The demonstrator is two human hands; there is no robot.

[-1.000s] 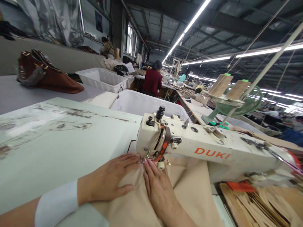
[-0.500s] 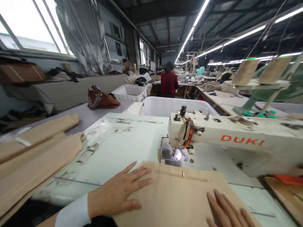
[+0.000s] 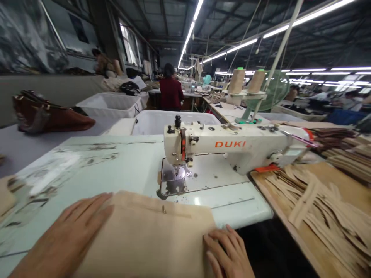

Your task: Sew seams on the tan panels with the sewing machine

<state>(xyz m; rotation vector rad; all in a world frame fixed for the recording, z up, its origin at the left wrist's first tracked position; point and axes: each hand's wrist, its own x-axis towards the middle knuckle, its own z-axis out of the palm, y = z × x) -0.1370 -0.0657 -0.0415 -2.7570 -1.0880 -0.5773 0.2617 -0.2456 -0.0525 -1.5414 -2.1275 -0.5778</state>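
Two hands are lying spread and flat, the left hand (image 3: 65, 235) pressing the near left corner of the tan fabric panel (image 3: 150, 235) and the right hand (image 3: 228, 253) resting at its right edge, the panel sitting on the pale green table (image 3: 95, 166) just in front of the sewing machine (image 3: 220, 148). With nothing pinched, the panel is probably liable to slide or skew off the table's right edge. Behind, two white tubs (image 3: 162, 121) (image 3: 108, 104) are showing no visible contents.

Factory hall, ceiling striplights (image 3: 189, 29)
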